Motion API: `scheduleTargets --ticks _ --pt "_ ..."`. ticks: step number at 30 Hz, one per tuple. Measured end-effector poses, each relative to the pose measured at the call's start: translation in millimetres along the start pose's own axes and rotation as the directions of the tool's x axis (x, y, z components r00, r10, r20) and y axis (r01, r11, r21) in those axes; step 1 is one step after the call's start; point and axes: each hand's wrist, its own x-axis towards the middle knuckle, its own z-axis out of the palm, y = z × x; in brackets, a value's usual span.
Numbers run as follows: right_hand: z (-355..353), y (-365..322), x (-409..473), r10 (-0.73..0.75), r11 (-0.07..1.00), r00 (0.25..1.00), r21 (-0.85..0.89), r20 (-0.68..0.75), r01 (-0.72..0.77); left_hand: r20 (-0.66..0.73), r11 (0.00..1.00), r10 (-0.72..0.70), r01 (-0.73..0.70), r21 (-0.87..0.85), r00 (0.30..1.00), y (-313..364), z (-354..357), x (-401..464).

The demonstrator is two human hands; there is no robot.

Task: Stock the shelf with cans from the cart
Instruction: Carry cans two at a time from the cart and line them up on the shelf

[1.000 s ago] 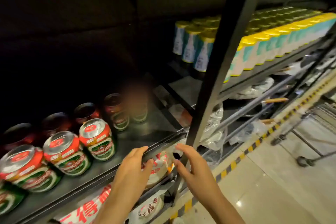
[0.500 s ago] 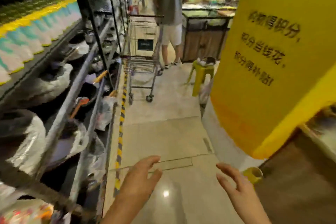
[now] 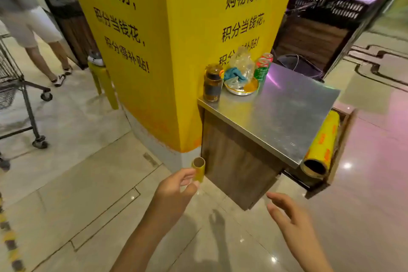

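Two cans (image 3: 262,66) are standing far on the counter (image 3: 287,108), well beyond both hands: left (image 3: 176,190) loosely curled, right (image 3: 291,216) spread.

Cans (image 3: 263,66) on counter (image 3: 282,106), beside pillar (image 3: 176,51)

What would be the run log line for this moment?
left hand: open | right hand: open | cans: two on steel counter

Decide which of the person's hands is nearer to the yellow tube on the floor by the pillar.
Left. The left hand is right beside the yellow tube, its fingertips overlapping the tube in the picture; actual contact is unclear. The right hand hovers well off to the tube's right, fingers spread.
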Motion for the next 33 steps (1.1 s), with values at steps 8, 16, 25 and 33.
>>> scheduleTargets --ticks 8,16,25,33 --pt "-26.3 -2.2 88.8 0.015 0.998 1.000 0.065 0.003 -0.015 0.067 0.998 -0.040 0.037 0.050 0.997 12.9 30.2 89.7" --pt "-47.1 -35.3 251.3 -0.057 0.995 0.998 0.083 -0.011 0.057 0.079 1.000 0.012 -0.013 0.017 0.997 52.8 61.4 256.2" --pt "-99.4 -5.9 370.3 0.090 0.987 0.989 0.145 -0.120 -0.073 0.273 0.986 0.107 -0.137 0.092 0.956 134.9 140.2 417.9" --pt "-133.4 6.6 483.0 0.165 0.973 0.983 0.178 -0.075 -0.149 0.322 0.993 0.014 -0.051 0.106 0.947 180.7 189.2 520.4"
